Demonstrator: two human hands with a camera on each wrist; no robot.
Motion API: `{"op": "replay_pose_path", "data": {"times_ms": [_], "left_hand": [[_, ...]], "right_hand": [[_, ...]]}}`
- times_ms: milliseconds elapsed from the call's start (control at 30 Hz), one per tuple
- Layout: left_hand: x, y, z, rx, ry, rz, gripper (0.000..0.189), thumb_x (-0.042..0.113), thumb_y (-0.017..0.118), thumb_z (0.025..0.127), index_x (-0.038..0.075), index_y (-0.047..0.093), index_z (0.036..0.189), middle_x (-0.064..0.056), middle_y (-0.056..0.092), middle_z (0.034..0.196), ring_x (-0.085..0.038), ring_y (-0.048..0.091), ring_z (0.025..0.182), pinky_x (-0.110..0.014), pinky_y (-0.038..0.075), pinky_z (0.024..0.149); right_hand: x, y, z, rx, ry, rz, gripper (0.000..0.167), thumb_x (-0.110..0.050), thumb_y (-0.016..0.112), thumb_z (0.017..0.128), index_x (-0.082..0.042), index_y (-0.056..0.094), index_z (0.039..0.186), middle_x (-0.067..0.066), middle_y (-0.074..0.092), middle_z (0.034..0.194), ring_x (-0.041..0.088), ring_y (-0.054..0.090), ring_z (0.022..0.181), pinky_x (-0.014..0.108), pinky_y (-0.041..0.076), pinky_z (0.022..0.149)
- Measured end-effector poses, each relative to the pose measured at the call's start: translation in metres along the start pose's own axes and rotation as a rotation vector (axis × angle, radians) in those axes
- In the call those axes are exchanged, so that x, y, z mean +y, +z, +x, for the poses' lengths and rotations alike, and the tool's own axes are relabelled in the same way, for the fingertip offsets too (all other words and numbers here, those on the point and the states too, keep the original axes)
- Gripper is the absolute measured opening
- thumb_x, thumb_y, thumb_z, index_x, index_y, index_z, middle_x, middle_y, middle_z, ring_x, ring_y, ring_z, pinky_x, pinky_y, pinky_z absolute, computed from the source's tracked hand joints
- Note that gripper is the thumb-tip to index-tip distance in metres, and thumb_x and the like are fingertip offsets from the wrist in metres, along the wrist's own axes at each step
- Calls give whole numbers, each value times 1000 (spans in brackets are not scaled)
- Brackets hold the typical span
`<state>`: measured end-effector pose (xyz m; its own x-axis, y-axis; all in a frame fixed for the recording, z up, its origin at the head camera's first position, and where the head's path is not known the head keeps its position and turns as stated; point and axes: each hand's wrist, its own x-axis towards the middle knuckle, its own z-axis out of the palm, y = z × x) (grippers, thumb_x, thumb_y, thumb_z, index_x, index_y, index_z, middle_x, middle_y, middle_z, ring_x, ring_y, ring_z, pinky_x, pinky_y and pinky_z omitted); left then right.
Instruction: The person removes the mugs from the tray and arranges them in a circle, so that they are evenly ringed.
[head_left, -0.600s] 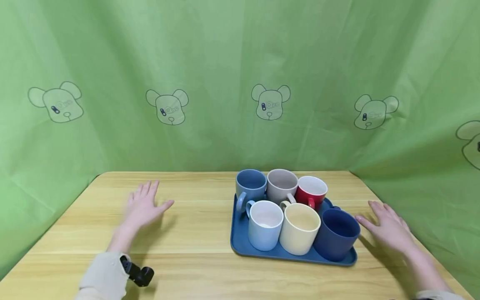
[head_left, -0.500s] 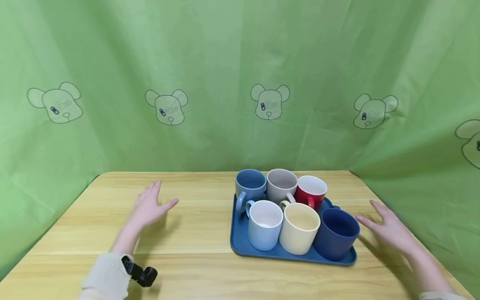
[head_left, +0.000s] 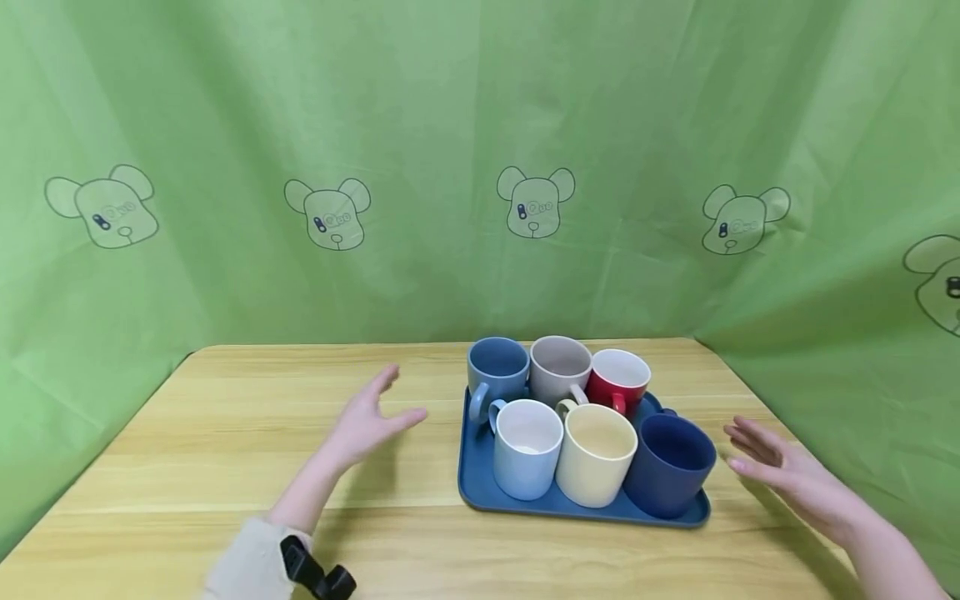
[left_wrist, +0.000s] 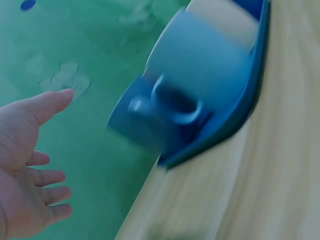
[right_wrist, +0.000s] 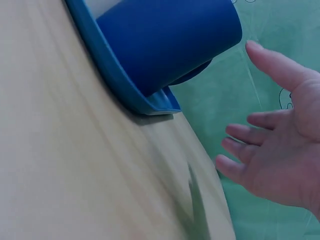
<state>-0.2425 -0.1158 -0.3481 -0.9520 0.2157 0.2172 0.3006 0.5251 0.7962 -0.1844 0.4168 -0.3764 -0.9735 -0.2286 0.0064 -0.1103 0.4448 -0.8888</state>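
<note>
A blue tray (head_left: pixel 480 497) carries several mugs in two rows. At the back stand a grey-blue mug (head_left: pixel 498 367), a grey mug (head_left: pixel 551 382) and a red mug (head_left: pixel 611 393) with a white inside. The front row has a light blue mug (head_left: pixel 525 467), a cream mug (head_left: pixel 592 472) and a navy mug (head_left: pixel 663 479). My left hand (head_left: pixel 365 427) hovers left of the tray, thumb spread from the fingers, touching nothing. Close to the navy mug, on the tray's right side, my right hand (head_left: pixel 795 481) is spread with nothing in it; a gap shows between them.
The pale wooden table (head_left: pixel 225 433) extends left and in front of the tray. Behind and at both sides hangs a green curtain (head_left: pixel 420 275) with printed bear heads. A black wrist camera (head_left: pixel 318 571) sits on my left sleeve (head_left: pixel 251 562).
My left hand has moved right, toward the tray. My right hand has turned and shifted slightly, its fingers now more toward the tray. The mugs and tray stay put on the table.
</note>
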Motion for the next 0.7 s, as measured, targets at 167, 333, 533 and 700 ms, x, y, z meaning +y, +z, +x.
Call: {"op": "replay_pose_path", "data": {"times_ms": [167,333,533,700], "left_hand": [[18,28,-7,-64,21,-200,79,31,74,79,2,34,141,-19,44,136,-36,40,124,-49,32,102],[29,51,-11,-169,29,-283,79,33,74,78,4,35,140,-18,45,134,-37,43,122,-50,35,99],[38,72,-8,-278,80,-300,83,27,74,78,-3,30,140,-24,41,136,-39,42,122,-51,34,100],[43,90,-5,-288,81,-246,85,24,76,76,-3,28,141,-21,42,135,-36,45,119,-49,38,97]], "right_hand": [[10,9,-8,-66,-52,82,68,-5,45,96,13,-4,140,-35,36,123,-20,36,109,9,35,83],[10,21,-14,-104,-59,132,69,-1,44,95,16,-6,138,-35,41,121,-17,39,109,9,37,83],[5,29,-18,-140,-52,92,68,0,46,94,18,-3,138,-34,43,120,-13,43,110,13,40,82],[3,35,-21,-168,-21,88,69,-2,48,94,17,-2,139,-33,44,121,-13,41,111,14,39,84]]}}
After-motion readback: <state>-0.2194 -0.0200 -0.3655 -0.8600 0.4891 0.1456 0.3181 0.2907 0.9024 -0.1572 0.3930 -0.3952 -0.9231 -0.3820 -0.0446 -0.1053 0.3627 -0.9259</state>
